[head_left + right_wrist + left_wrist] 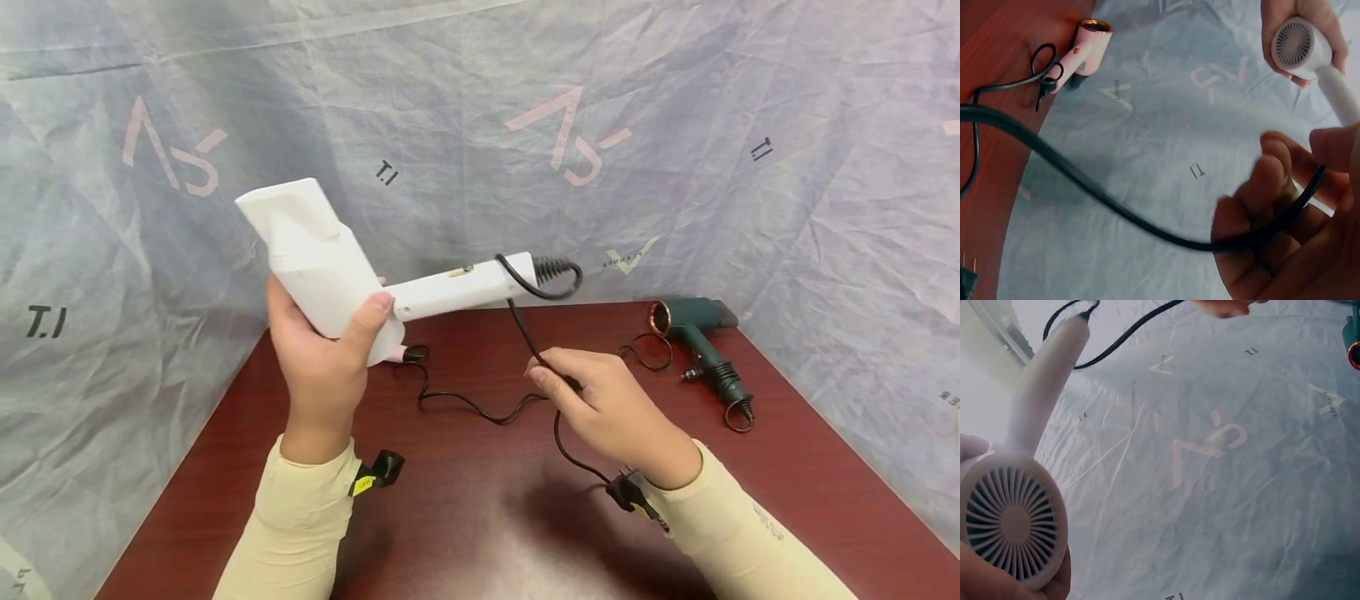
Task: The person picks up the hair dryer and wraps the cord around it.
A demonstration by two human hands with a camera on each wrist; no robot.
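Note:
A white hair dryer (322, 275) is held up above the table in my left hand (322, 367), which grips it around the barrel with the thumb near the handle hinge. Its flat nozzle points up and left, and the handle stretches right. In the left wrist view its round rear grille (1016, 522) faces the camera. From the handle's end hangs a black cord (525, 327), looped once around the handle tip. My right hand (611, 408) pinches this cord between thumb and fingers. The right wrist view shows the cord (1166, 237) passing through curled fingers.
On the dark red table (450, 517), a dark green hair dryer (697, 333) lies at the back right with its cord bundled. A pink hair dryer (1085, 53) lies at the back left, mostly hidden in the head view. Its black cord (480, 408) trails right. Grey sheeting surrounds the table.

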